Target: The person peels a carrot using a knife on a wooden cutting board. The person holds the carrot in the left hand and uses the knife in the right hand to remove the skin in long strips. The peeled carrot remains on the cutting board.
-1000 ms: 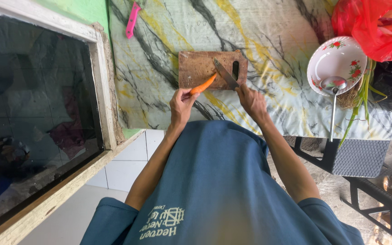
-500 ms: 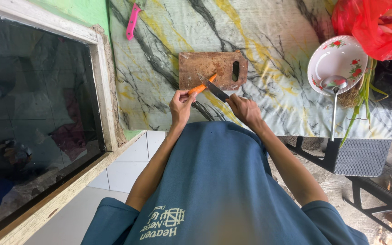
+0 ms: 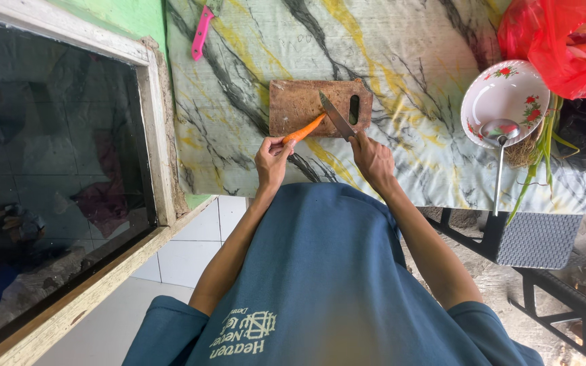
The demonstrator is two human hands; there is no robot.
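Far left on the marbled tabletop: a pink tool, untouched. Left hand closed around the carrot's butt end, tip over the wooden cutting board. Right hand fisted on the knife, blade angled against the carrot; beyond, floral bowl holding a ladle.

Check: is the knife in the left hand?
No, the right hand holds the knife, while the left hand holds the carrot over the wooden cutting board.
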